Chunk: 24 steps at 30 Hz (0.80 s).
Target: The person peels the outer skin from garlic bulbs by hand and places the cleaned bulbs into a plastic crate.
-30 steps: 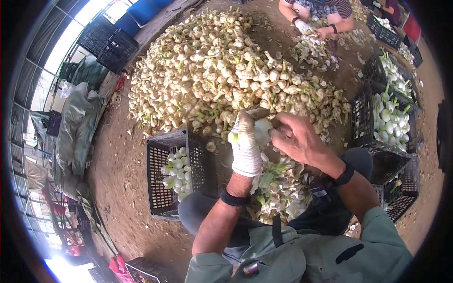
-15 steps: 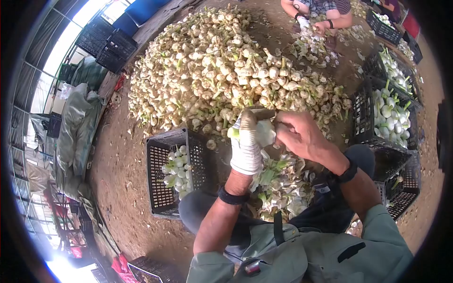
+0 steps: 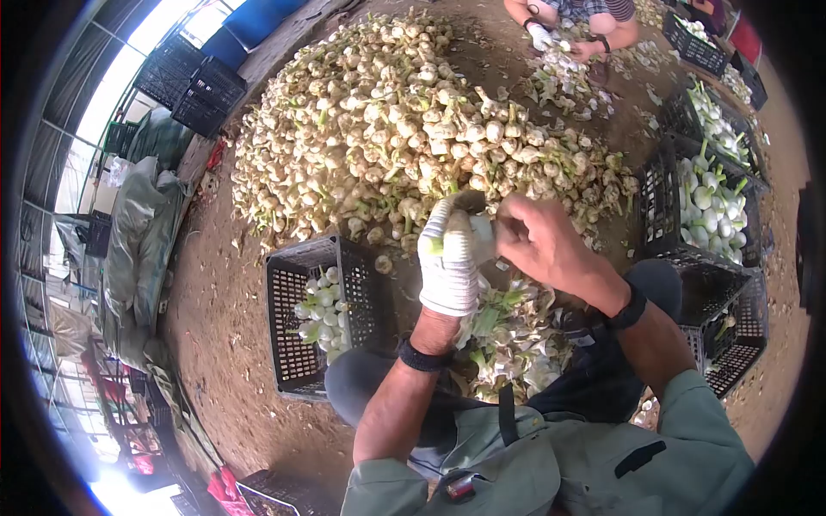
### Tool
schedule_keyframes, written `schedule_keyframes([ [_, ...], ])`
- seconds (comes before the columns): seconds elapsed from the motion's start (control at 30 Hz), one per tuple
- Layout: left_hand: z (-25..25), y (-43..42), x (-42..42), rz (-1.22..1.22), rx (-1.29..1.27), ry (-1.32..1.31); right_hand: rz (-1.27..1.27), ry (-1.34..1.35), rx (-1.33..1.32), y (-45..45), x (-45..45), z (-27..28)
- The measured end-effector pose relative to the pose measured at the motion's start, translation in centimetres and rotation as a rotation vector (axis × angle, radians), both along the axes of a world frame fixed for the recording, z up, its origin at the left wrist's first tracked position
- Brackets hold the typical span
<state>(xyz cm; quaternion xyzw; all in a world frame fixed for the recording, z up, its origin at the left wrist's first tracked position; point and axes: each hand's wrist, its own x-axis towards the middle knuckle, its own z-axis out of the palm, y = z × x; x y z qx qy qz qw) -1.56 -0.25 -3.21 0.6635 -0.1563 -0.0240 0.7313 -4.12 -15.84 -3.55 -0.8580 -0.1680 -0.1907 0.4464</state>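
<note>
My left hand (image 3: 449, 256), in a white glove with dirty fingertips, is wrapped round a pale garlic bulb (image 3: 483, 237). A green stem end shows at the glove's left side. Against the bulb's right side, the bare fingers of my right hand (image 3: 542, 243) are pinched together; whether they hold a bit of skin is too small to tell. Below both hands lies a heap of peeled skins and leaves (image 3: 516, 340) between my legs. Beyond them is a large pile of unpeeled garlic (image 3: 370, 129).
A black crate (image 3: 297, 254) with white bulbs stands at the left. More crates (image 3: 658, 206) with bulbs line the right side. Another person (image 3: 585, 26) works at the top right. Stacked black crates (image 3: 206, 90) and plastic sheeting (image 3: 138, 258) are at the left.
My left hand has turned slightly round the bulb, and the fingers of my right hand have shifted along its side. The other person's gloved hand has moved a little left.
</note>
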Motion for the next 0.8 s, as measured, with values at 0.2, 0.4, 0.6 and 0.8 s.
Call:
schedule_keyframes([
  [0.2,1.6,0.7,-0.2,-0.025,-0.181,0.145,-0.135,0.153,0.054,-0.8,1.1,-1.1],
  [0.4,1.3,0.7,-0.5,-0.121,-0.301,0.152,0.120,0.501,0.651,0.7,0.0,1.4],
  [0.6,0.1,-0.4,0.0,0.026,-0.124,0.173,0.109,0.340,0.531,0.5,-0.2,0.7],
  [0.8,-1.4,0.4,0.5,-0.114,-0.074,0.549,-0.095,0.048,0.403,0.2,0.8,-1.4],
])
